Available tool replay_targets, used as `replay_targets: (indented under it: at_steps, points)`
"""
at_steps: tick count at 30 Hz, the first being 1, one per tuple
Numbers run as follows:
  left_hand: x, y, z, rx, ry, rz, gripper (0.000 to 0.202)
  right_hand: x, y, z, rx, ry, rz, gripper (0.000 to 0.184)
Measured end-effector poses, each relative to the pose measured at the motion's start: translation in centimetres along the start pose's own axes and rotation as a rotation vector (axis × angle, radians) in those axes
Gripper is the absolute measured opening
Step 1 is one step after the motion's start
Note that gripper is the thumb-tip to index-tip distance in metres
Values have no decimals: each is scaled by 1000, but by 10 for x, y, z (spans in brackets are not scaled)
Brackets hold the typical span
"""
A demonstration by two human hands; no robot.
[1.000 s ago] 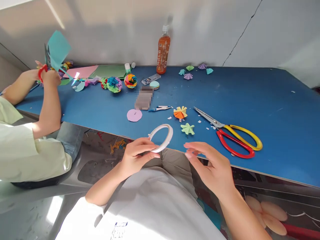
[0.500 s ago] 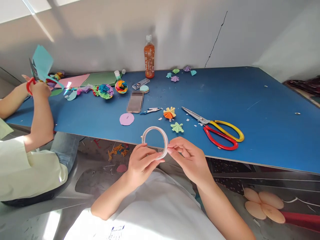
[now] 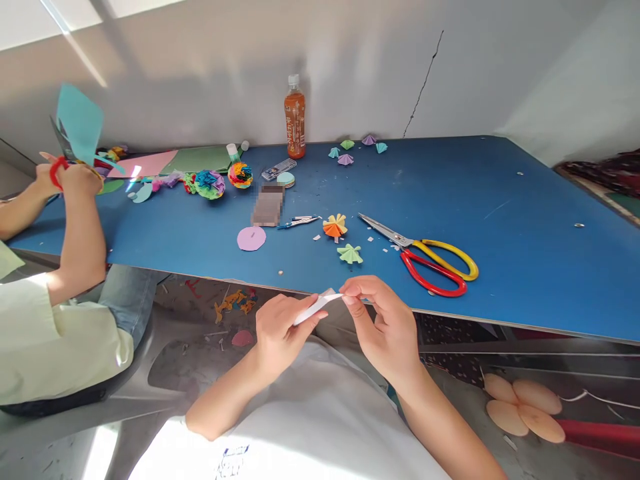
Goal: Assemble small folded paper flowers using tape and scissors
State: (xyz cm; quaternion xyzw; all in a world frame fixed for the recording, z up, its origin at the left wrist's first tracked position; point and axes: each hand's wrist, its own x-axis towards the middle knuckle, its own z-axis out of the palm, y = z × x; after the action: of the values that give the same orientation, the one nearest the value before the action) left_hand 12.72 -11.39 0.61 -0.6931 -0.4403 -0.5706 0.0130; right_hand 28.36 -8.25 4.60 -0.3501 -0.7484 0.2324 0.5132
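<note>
Between thumb and fingers, my left hand (image 3: 285, 330) grips a roll of white tape (image 3: 311, 311), which is turned nearly edge-on. My right hand (image 3: 384, 320) is closed in a pinch on the tape's end, a short strip reaching from the roll to its fingertips. Both hands are over the table's front edge, close to my body. Just beyond them lie a pleated light green paper piece (image 3: 349, 254), a pleated orange and yellow paper piece (image 3: 335, 226) and a purple paper disc (image 3: 251, 238). Large scissors (image 3: 433, 265) with red and yellow handles rest to the right.
An orange drink bottle (image 3: 295, 123) stands by the wall, near several small pleated papers (image 3: 345, 159). Crumpled paper balls (image 3: 210, 185) and a pair of compasses (image 3: 299, 222) lie on the blue table (image 3: 530, 253). At left, a co-worker's hand (image 3: 83, 180) holds red-handled scissors near blue paper.
The tape roll has turned from showing its open ring to nearly edge-on. A short strip now stretches between it and my right fingertips.
</note>
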Motion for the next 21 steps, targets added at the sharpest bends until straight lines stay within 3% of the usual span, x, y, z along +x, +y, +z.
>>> replay_targets:
  at_steps: [3, 9, 14, 17, 21]
  points:
    - [-8, 8, -2, -131, -80, -156, 15, 4, -4, -3, -21, 8, -42, 13]
    - [-23, 19, -7, -551, -312, -510, 39, 3, -5, -8, -62, -104, -219, 24]
    - [-26, 15, -3, -575, -352, -512, 25, -5, -1, -4, -170, -184, -495, 34]
    - [-26, 11, -2, -567, -378, -529, 15, -8, 0, -4, -203, -194, -530, 33]
    - [-24, 12, -3, -615, -429, -641, 18, -11, 1, -6, -209, -177, -525, 32]
